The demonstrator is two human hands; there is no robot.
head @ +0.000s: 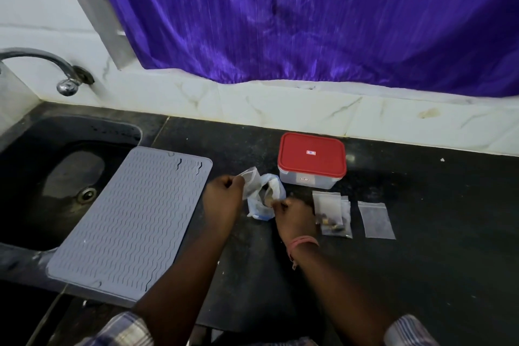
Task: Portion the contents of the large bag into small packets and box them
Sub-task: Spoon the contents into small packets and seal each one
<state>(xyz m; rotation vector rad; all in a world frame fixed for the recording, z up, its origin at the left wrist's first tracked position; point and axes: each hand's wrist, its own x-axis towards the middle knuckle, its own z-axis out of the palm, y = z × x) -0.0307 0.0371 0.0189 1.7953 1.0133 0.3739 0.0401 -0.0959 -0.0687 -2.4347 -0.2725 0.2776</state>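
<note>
Here the large bag [266, 199] sits crumpled on the black counter [421, 233], just in front of the red-lidded box [311, 160], its mouth open on dark contents. The left hand [224, 188] pinches a small clear packet [251, 180] beside the bag's mouth, fingers curled. The right hand [295, 215] has its fingertips closed at the bag's near rim; what they pinch is unclear. Filled packets [334, 215] and an empty one [376, 219] lie to the right. A grey mat [129, 222] overhangs the sink [42, 177] on the left; bare counter extends right.
</note>
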